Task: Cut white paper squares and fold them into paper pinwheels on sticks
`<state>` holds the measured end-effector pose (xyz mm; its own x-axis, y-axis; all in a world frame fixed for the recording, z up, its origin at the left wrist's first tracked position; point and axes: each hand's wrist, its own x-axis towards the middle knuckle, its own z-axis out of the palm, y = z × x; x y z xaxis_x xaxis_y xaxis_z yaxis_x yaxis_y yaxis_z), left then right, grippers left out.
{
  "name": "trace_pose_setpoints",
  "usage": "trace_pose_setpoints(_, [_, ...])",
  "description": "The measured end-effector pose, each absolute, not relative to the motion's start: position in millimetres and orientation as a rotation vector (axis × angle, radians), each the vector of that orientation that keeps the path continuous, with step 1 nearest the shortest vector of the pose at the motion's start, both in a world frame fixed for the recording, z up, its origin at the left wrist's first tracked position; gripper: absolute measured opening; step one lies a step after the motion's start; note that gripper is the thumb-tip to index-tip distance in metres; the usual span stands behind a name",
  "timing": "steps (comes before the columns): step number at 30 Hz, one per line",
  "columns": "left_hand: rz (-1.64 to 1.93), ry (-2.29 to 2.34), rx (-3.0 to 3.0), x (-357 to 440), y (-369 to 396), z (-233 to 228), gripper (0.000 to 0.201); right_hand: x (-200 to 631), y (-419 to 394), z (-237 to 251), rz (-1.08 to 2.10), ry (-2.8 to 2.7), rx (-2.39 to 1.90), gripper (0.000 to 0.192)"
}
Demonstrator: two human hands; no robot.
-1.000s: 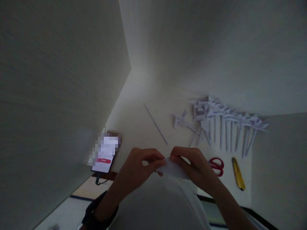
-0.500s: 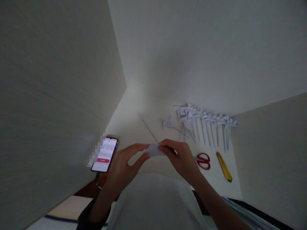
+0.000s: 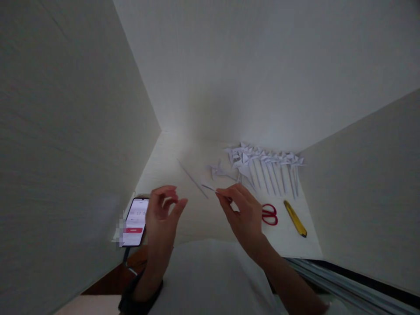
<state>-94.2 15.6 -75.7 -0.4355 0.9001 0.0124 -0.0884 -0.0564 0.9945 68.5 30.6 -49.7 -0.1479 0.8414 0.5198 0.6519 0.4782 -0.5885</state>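
White desk (image 3: 183,162), thin rolled-paper stick (image 3: 209,188)

- A pale desk surface (image 3: 183,221) is lying between light walls on the left, back and right.
- A row of folded white paper pinwheels (image 3: 265,164) on thin sticks is lying along the far right part, heads toward the back wall.
- One more paper pinwheel (image 3: 218,171) is lying apart, just left of that row.
- A thin white stick (image 3: 193,178) is lying slantwise near the middle.
- Red-handled scissors (image 3: 269,214) are lying near the front right.
- A yellow utility knife (image 3: 295,218) is lying just right of the scissors.
- A phone (image 3: 136,221) with a lit screen is resting at the front left edge.
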Motion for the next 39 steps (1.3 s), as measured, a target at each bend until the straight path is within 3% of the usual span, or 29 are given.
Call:
trace_pose_setpoints(5, [1.277, 1.053, 0.642, -74, 14, -61, 0.037, 62, 20, -69, 0.21, -2.001, -1.017, 0.013])
trace_pose_setpoints(8, [1.287, 1.117, 0.683, -75, 16, -56, 0.026, 69, 15, -68, 0.454, -1.991, -1.005, 0.018])
trace_pose_setpoints(12, [1.155, 1.17, 0.899, -76, 17, -51, 0.023, 78, 13, -54, 0.836, -1.568, -1.07, 0.027])
trace_pose_setpoints(17, [1.055, 1.143, 1.05, -72, 13, -52, 0.018, 86, 21, -52, 0.981, -1.581, -1.33, 0.012])
trace_pose_setpoints(22, [1.104, 1.14, 0.801, -85, 13, -62, 0.023, 167, 28, -113, 0.855, -1.73, -1.795, 0.017])
trace_pose_setpoints(25, [1.039, 0.978, 0.653, -92, 15, -58, 0.025, 225, 16, -163, 0.776, -1.737, -2.071, 0.03])
trace_pose_setpoints(29, [0.973, 0.899, 0.518, -90, 19, -46, 0.027, 260, 0, -210, 0.751, -1.818, -2.229, 0.032])
trace_pose_setpoints(39, [1.009, 0.793, 0.485, -94, 17, -36, 0.019, 227, -13, -207, 1.046, -2.107, -1.965, 0.024])
